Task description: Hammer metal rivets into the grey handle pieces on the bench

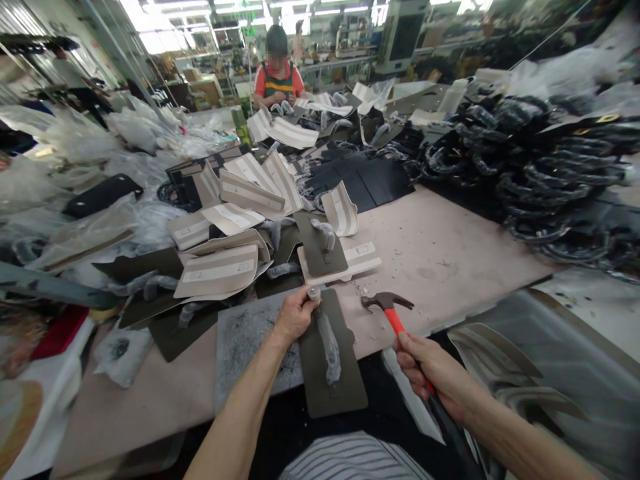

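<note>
My left hand (295, 315) pinches a short metal punch (314, 294) with a round top, upright over the upper edge of a dark olive panel (350, 380). A plastic-wrapped handle (330, 347) is fixed along that panel. Under the panel's left side lies a worn grey slab (250, 340). My right hand (430, 370) grips the claw hammer (395, 317) by its red and black handle. The hammer's head is above the table, to the right of the punch and apart from it. The punch's lower end is hidden.
Several beige-striped panels (220, 270) and olive panels (160, 333) are heaped left and ahead on the table (425, 253). Plastic-wrapped black handles (540, 173) are piled at the right. Clear plastic bags (140, 127) lie at the left. A co-worker (277, 77) sits across the table.
</note>
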A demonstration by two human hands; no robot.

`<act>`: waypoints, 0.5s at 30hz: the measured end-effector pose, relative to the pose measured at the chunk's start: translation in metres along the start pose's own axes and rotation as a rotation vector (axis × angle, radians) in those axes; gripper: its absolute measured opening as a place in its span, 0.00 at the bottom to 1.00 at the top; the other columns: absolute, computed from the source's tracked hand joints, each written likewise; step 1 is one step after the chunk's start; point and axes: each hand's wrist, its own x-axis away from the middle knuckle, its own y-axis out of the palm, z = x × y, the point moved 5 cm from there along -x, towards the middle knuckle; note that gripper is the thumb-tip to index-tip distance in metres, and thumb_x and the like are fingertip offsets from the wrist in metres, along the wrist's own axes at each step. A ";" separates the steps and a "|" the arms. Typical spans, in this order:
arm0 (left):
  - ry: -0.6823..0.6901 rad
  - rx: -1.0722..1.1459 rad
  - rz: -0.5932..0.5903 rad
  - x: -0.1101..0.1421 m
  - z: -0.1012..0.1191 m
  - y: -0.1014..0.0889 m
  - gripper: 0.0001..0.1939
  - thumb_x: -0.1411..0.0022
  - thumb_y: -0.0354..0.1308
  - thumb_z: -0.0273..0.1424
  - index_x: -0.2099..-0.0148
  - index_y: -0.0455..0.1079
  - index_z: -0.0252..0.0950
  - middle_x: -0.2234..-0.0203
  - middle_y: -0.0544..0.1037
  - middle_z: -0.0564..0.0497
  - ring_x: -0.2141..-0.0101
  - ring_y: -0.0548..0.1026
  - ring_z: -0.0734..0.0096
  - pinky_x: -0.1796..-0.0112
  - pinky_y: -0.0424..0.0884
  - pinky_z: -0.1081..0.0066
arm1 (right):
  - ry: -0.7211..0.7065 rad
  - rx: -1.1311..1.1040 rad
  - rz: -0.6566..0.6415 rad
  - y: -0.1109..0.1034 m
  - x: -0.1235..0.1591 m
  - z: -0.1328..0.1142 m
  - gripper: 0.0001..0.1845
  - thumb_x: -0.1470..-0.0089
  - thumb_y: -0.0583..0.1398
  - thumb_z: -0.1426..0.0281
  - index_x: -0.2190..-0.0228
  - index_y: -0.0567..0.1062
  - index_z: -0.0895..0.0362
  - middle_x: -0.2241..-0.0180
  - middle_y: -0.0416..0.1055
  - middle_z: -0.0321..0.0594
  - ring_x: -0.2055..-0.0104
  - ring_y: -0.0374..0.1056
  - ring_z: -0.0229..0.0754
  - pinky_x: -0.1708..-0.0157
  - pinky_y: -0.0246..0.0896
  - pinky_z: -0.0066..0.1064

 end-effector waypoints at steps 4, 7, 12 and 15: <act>0.033 -0.042 0.004 0.002 0.000 0.001 0.07 0.38 0.56 0.28 0.59 0.75 0.37 0.68 0.79 0.50 0.65 0.75 0.66 0.61 0.69 0.71 | -0.539 0.459 0.148 0.021 0.016 -0.061 0.19 0.40 0.51 0.51 0.70 0.63 0.53 0.81 0.56 0.29 0.83 0.52 0.34 0.85 0.49 0.26; 0.042 -0.048 0.005 0.003 0.001 0.002 0.07 0.38 0.56 0.29 0.60 0.74 0.37 0.69 0.78 0.51 0.66 0.75 0.66 0.62 0.68 0.71 | -0.888 0.841 0.214 0.047 0.019 -0.098 0.16 0.36 0.48 0.57 0.71 0.62 0.53 0.80 0.60 0.34 0.79 0.55 0.37 0.78 0.48 0.30; 0.020 -0.021 0.023 0.004 -0.001 0.000 0.05 0.40 0.58 0.30 0.63 0.75 0.37 0.72 0.78 0.51 0.69 0.74 0.66 0.64 0.68 0.70 | -0.923 1.287 0.039 0.077 0.018 -0.123 0.10 0.38 0.52 0.63 0.71 0.64 0.53 0.81 0.61 0.33 0.82 0.50 0.35 0.79 0.36 0.31; 0.016 0.006 0.010 0.003 -0.001 0.000 0.06 0.40 0.58 0.31 0.64 0.75 0.37 0.70 0.78 0.51 0.68 0.74 0.65 0.63 0.68 0.70 | -1.071 1.094 0.169 0.081 0.042 -0.155 0.13 0.36 0.50 0.61 0.71 0.63 0.52 0.81 0.60 0.32 0.82 0.52 0.35 0.80 0.40 0.29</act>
